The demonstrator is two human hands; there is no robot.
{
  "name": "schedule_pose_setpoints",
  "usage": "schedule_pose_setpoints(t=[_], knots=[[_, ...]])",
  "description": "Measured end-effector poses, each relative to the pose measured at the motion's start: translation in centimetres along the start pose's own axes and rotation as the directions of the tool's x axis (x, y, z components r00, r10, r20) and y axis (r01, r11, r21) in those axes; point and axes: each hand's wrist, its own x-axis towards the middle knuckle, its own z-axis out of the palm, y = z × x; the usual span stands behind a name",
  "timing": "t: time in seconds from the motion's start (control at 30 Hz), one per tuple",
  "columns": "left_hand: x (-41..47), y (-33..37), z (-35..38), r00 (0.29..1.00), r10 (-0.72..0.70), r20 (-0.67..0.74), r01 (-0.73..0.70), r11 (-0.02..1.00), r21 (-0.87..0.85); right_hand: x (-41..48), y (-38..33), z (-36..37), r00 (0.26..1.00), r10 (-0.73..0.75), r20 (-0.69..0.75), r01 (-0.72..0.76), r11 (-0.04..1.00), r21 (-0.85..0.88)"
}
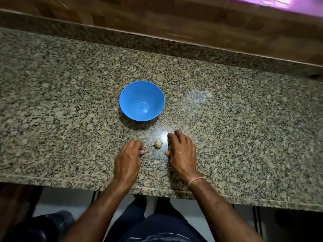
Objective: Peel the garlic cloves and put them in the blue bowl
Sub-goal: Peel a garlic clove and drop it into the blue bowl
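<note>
Our left grip (128, 156) rests knuckles-up on the speckled granite tabletop (244, 119), its fingers curled under and the thumb tip tucked against them. We cannot tell whether it pinches anything. Our right grip (181, 151) is released, with the fingers loosely spread and bent and their tips down on the stone. A thin thread band (195, 180) circles its wrist.

Between the 2 grips lies 1 garlic bulb (158, 143), unpeeled, with its short stem pointing toward the left grip. It sits just beside that grip's thumb and near the right grip's fingers, touching neither. The blue bowl (129, 102) stands upright beyond both grips, a little nearer the left one's side and apart from the garlic. 1 small pale bit (144, 103) lies inside it near the bottom, too small for us to identify.
</note>
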Motion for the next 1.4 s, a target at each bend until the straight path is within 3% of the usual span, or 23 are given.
schedule_pose_setpoints(t=[0.17, 0.43, 0.6, 0.77, 0.87, 1.03, 1.13, 1.2, 1.3, 1.4], knots=[[0.4, -0.7, -0.1, 0.999, 0.003, 0.053, -0.003, 1.0, 0.001, 0.2, -0.5, 0.4, 0.999, 0.05, -0.017, -0.049, 0.999, 0.02], [1.1, -0.3, -0.3, 0.986, -0.14, 0.092, 0.149, 0.983, -0.103, 0.2, 0.0, 0.4, 0.999, 0.036, -0.002, -0.035, 0.998, 0.053], [0.6, 0.5, -0.1, 0.992, -0.123, 0.033, 0.123, 0.992, 0.005, 0.3, 0.4, -0.3, 1.0, -0.016, 0.017, 0.015, 0.999, 0.049], [1.9, 3.8, -2.3, 0.967, -0.214, -0.139, 0.184, 0.962, -0.201, 0.1, 1.1, -0.6, 0.998, -0.063, 0.029, 0.061, 0.996, 0.065], [6.2, 5.3, -4.2, 0.941, -0.224, -0.256, 0.173, 0.963, -0.206, 0.3, 1.4, -0.6, 0.996, -0.083, 0.022, 0.082, 0.995, 0.059], [11.2, 4.8, -5.1, 0.929, -0.274, -0.25, 0.253, 0.961, -0.114, 0.4, 1.9, -0.7, 0.991, -0.122, 0.046, 0.12, 0.991, 0.05], [9.4, 5.6, -4.8, 0.923, -0.236, -0.305, 0.216, 0.971, -0.101, 0.4, 2.1, -1.3, 0.987, -0.152, 0.045, 0.149, 0.986, 0.076], [6.6, 6.6, -3.1, 0.948, -0.192, -0.254, 0.164, 0.978, -0.13, 0.4, 2.2, -1.4, 0.986, -0.161, 0.036, 0.157, 0.983, 0.091], [2.6, 6.9, 0.6, 0.987, -0.159, -0.011, 0.154, 0.97, -0.189, 0.4, 2.5, -1.1, 0.986, -0.169, 0.01, 0.167, 0.981, 0.1], [2.0, 6.6, 2.5, 0.979, -0.202, 0.027, 0.203, 0.965, -0.167, 0.4, 2.5, -1.2, 0.984, -0.178, -0.009, 0.177, 0.975, 0.135]])
